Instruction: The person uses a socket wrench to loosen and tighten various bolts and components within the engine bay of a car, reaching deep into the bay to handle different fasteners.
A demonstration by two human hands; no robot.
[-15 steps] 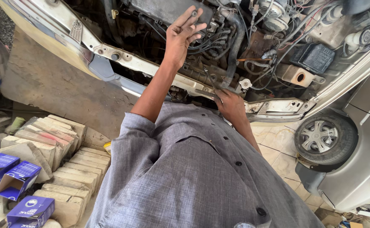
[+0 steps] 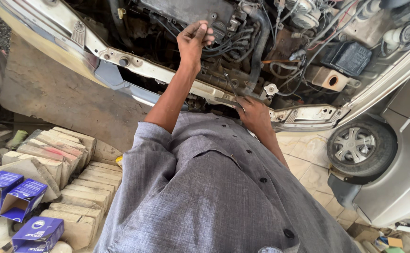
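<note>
Looking down into an open engine bay [image 2: 270,42]. The left hand [image 2: 193,40] reaches among hoses, fingers curled narrow; whether it holds anything is unclear. The right hand [image 2: 254,115] grips a wrench [image 2: 230,86] at the front crossbar [image 2: 167,75]. The wrench could slip, scraping knuckles.

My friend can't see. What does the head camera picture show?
A person in a grey shirt leans over an open car engine bay, left hand raised over the black hoses, right hand gripping a metal tool at the front frame. Stacked bricks and blue boxes lie on the left.
</note>
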